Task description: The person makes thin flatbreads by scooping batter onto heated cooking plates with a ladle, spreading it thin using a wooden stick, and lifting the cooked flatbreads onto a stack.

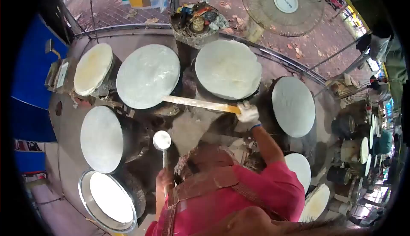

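My right hand (247, 112), in a white glove, is closed around the yellow-wrapped end of a long flat wooden spatula (200, 103). Its far tip reaches the right edge of a round griddle (147, 77) covered with wet white batter. Bare, my left hand (164, 179) grips the handle of a ladle (162, 140), whose bowl is white with batter. To the left of the ladle is another white-coated round griddle (101, 139). Below that stands a metal basin (86, 195) holding white liquid.
More round griddles stand around me: one at far left (93, 69), one at top middle (228, 69) and one at right (293, 106). A fan (285, 5) stands behind them. A drum (194, 37) topped with clutter is at the back. Further griddles line the right side.
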A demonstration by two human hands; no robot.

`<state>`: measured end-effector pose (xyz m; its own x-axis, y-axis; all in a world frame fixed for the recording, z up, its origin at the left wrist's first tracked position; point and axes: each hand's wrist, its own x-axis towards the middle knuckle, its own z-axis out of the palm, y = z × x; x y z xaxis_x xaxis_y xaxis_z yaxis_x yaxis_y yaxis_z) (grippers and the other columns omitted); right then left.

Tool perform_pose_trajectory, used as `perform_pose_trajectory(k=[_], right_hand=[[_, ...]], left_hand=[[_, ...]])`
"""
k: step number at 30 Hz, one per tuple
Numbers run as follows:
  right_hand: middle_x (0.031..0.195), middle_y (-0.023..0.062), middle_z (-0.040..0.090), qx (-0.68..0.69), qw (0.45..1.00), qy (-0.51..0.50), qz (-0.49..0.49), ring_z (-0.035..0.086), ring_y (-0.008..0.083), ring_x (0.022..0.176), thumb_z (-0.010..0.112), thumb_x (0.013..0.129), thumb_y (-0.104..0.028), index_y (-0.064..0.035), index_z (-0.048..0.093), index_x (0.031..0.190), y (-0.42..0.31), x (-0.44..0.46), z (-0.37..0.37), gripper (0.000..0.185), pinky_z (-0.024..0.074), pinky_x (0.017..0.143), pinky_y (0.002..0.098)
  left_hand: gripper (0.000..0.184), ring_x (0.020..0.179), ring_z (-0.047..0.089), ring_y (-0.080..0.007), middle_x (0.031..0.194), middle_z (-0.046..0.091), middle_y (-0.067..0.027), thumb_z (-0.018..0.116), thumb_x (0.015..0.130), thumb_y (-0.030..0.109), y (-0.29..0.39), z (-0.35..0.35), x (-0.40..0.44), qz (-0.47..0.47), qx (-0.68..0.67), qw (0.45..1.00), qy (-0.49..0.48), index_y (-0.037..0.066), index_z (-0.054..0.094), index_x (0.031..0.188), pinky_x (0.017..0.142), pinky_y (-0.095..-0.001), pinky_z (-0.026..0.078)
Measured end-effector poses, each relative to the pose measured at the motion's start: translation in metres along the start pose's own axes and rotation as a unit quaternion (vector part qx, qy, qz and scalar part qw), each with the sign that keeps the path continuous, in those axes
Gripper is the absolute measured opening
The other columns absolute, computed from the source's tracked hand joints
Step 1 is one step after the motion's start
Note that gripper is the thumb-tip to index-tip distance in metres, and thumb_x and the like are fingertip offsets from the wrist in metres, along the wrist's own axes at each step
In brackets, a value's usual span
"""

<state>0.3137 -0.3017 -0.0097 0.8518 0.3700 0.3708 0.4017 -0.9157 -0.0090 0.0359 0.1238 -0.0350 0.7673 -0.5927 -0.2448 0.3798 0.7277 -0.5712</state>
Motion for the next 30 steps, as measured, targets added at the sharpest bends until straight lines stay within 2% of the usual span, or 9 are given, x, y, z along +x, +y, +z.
perform_pose_trajectory(k=[1,2,5,8,11,16,21,26,30], right_hand=[[0.087,0.0097,0.056,-0.027,0.999,-0.006,-0.019,0.056,0.0278,0.062,0.067,0.061,-0.029,-0.0120,0.060,0.090,0.021,0.005,-0.003,0.034,0.0454,0.057,0.0404],[0.106,0.0128,0.053,-0.028,0.988,-0.151,-0.002,0.059,0.0282,0.081,0.062,0.069,-0.031,-0.0115,0.052,0.109,0.040,0.010,-0.001,0.046,0.0461,0.066,0.0434],[0.106,0.0121,0.054,-0.001,0.984,-0.172,-0.052,0.059,0.0310,0.078,0.062,0.070,-0.032,-0.0130,0.053,0.108,0.061,0.038,-0.009,0.044,0.0468,0.068,0.0434],[0.097,0.0131,0.058,0.019,0.988,-0.100,0.113,0.060,0.0314,0.078,0.061,0.072,-0.033,-0.0110,0.056,0.103,0.080,0.046,0.009,0.038,0.0468,0.069,0.0432],[0.082,0.0160,0.062,0.029,0.932,0.006,0.361,0.060,0.0346,0.077,0.062,0.073,-0.032,-0.0074,0.060,0.089,0.109,0.062,0.027,0.030,0.0473,0.070,0.0433],[0.081,0.0215,0.062,0.184,0.838,0.069,0.510,0.059,0.0378,0.082,0.061,0.074,-0.029,-0.0034,0.061,0.091,0.133,0.080,0.053,0.030,0.0457,0.070,0.0413],[0.084,0.0219,0.062,0.318,0.789,0.107,0.515,0.060,0.0361,0.081,0.062,0.073,-0.033,0.0007,0.061,0.091,0.134,0.081,0.085,0.039,0.0463,0.068,0.0396],[0.071,0.0232,0.061,0.152,0.859,0.073,0.484,0.061,0.0352,0.067,0.060,0.073,-0.029,0.0035,0.061,0.080,0.116,0.100,0.057,0.033,0.0466,0.061,0.0410],[0.074,0.0221,0.061,0.053,0.909,0.096,0.402,0.061,0.0366,0.069,0.059,0.074,-0.029,-0.0006,0.059,0.078,0.052,0.151,-0.015,0.029,0.0474,0.063,0.0433]], left_hand=[[0.028,0.041,0.035,-0.0102,0.059,0.038,-0.0020,0.040,0.091,0.022,-0.013,0.008,0.004,0.007,-0.014,1.000,0.010,0.008,0.049,0.113,0.035,-0.0226,0.032],[0.025,0.040,0.034,-0.0102,0.058,0.037,-0.0016,0.040,0.091,0.024,-0.029,0.018,0.002,0.033,-0.024,0.999,0.025,0.007,0.051,0.107,0.034,-0.0225,0.032],[0.027,0.037,0.033,-0.0101,0.051,0.033,0.0013,0.041,0.090,0.028,-0.054,0.034,-0.001,0.083,0.000,0.995,0.063,0.008,0.045,0.073,0.032,-0.0225,0.033],[0.027,0.035,0.032,-0.0097,0.048,0.033,0.0027,0.041,0.089,0.026,-0.061,0.040,-0.002,0.139,0.019,0.988,0.069,0.009,0.041,0.068,0.030,-0.0222,0.032],[0.025,0.035,0.032,-0.0097,0.049,0.034,0.0005,0.040,0.089,0.024,-0.071,0.052,0.003,0.193,0.005,0.978,0.081,0.008,0.043,0.069,0.030,-0.0223,0.032],[0.024,0.036,0.031,-0.0107,0.051,0.035,-0.0013,0.040,0.089,0.023,-0.086,0.058,0.007,0.243,0.015,0.968,0.066,0.005,0.046,0.074,0.031,-0.0224,0.032],[0.025,0.037,0.031,-0.0106,0.053,0.037,-0.0020,0.041,0.089,0.027,-0.091,0.062,0.009,0.214,-0.009,0.976,0.038,0.004,0.050,0.080,0.031,-0.0229,0.032],[0.027,0.037,0.033,-0.0101,0.053,0.038,-0.0021,0.041,0.089,0.026,-0.075,0.041,-0.015,0.185,-0.033,0.981,0.038,0.003,0.053,0.092,0.031,-0.0228,0.034],[0.023,0.036,0.036,-0.0097,0.051,0.038,-0.0017,0.041,0.088,0.025,-0.069,0.054,-0.034,0.191,-0.046,0.980,0.044,0.004,0.050,0.082,0.029,-0.0220,0.033]])
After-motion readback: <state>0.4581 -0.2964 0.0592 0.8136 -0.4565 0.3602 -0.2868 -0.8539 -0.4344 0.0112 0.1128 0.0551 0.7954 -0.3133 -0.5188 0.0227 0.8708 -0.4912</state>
